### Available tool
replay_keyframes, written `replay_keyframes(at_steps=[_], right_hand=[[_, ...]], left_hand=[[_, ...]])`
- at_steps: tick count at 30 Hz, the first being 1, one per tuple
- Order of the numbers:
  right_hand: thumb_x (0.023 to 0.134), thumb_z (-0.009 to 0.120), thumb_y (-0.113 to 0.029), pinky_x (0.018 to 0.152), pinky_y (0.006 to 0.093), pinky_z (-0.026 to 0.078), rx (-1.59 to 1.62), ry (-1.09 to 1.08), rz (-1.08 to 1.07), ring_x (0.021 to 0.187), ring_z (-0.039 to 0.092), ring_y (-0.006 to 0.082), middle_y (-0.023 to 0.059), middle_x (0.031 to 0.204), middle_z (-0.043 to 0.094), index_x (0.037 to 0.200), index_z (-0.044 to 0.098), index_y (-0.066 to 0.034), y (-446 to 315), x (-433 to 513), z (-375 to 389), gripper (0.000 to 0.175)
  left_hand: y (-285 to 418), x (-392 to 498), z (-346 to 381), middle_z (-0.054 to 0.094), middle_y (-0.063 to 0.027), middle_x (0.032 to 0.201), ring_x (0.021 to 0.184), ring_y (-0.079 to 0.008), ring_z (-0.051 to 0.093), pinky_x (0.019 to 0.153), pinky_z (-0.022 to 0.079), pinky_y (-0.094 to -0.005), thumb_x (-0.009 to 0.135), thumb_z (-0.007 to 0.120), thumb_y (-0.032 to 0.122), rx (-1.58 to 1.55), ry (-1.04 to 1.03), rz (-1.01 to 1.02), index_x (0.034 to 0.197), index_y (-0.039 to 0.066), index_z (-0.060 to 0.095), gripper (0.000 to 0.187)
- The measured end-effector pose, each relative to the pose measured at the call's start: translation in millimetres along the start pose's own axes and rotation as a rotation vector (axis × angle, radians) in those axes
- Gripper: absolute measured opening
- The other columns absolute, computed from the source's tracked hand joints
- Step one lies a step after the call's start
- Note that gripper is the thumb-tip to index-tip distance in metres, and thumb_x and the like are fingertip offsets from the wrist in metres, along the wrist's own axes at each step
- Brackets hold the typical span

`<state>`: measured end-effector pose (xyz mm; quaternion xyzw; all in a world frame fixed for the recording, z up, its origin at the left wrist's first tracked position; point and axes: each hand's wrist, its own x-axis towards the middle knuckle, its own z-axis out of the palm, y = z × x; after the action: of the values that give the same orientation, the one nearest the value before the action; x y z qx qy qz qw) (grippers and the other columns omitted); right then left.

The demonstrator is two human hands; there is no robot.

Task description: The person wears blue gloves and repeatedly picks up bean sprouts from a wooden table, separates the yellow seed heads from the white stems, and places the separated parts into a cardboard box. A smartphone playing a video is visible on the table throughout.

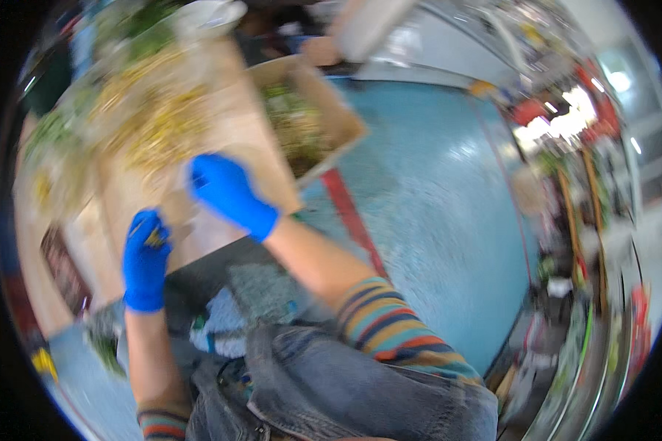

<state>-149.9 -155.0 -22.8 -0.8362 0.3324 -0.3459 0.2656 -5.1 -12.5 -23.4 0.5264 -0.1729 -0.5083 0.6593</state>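
Note:
Over the near edge of a wooden table [220, 99] are both my hands, in blue gloves. My left hand [146, 256] is curled around a small bit of yellowish plant stems [154, 238]. My right hand [223, 187] is to the right and a little farther off, its fingers bent; blur hides whether anything is between them. Beyond my hands lies a loose heap of thin yellow stems or sprouts [165, 129], partly beside clear plastic bags. A bag with green and yellow produce [60, 165] lies at the left.
An open cardboard box [336, 105] of green and brown plant matter stands against the table's right side. A dark patterned item [65, 270] lies near the left table edge. A white bowl [209, 16] is at the far end. Blue floor [441, 182] with a red stripe extends right.

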Motion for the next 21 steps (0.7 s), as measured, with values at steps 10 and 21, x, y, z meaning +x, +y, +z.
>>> replay_keyframes(at_steps=[10,21], right_hand=[[0.076,0.062,-0.019,0.069,0.0398,0.042,0.066,-0.081,-0.175,0.078,0.055,0.0283,0.0088,0.081,0.057,0.082,0.061,-0.0101,-48.3,-21.1,-29.1,0.011],[0.076,0.061,-0.019,0.069,0.0383,0.041,0.094,-0.056,-0.174,0.078,0.055,0.0275,0.0061,0.08,0.057,0.078,0.06,-0.0122,-37.4,-21.6,-44.5,0.007]], left_hand=[[-23.0,6.0,29.2,0.059,0.001,0.091,0.078,-0.0081,0.053,0.06,0.037,-0.0196,0.09,0.053,0.019,-0.105,-0.105,0.101,0.105,0.011,0.057,0.018],[-10.4,0.2,42.3,0.054,-0.0007,0.074,0.059,-0.0076,0.046,0.048,0.032,-0.0188,0.089,0.053,0.019,-0.037,-0.211,-0.04,0.095,0.006,0.057,0.014]])
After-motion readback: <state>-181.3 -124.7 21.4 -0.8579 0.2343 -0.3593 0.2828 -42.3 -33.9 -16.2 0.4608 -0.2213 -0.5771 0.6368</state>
